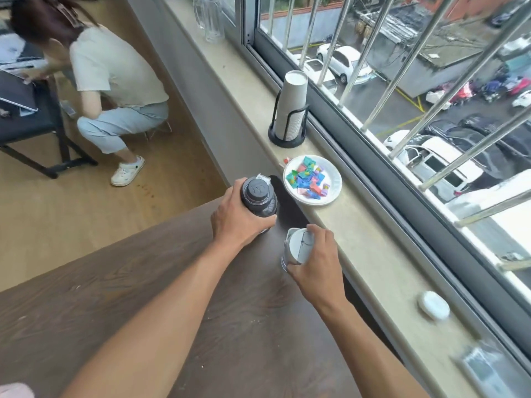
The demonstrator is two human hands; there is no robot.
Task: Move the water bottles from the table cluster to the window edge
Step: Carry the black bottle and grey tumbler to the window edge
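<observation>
My left hand (pixel 234 222) grips a dark grey water bottle (pixel 260 196) with a black lid, upright near the far corner of the dark wooden table (pixel 143 297). My right hand (pixel 314 259) is wrapped around a white and silver water bottle (pixel 296 248), which stands at the table's right edge beside the window ledge (pixel 373 254). Both bottles sit over the table, just short of the beige ledge. I cannot tell whether either bottle is lifted off the surface.
On the ledge stand a white plate of wrapped sweets (pixel 313 180), a stack of paper cups in a black holder (pixel 290 110), a small white case (pixel 434 305) and clear glassware (pixel 209 18) far back. A person (pixel 109 81) crouches by a black chair on the left.
</observation>
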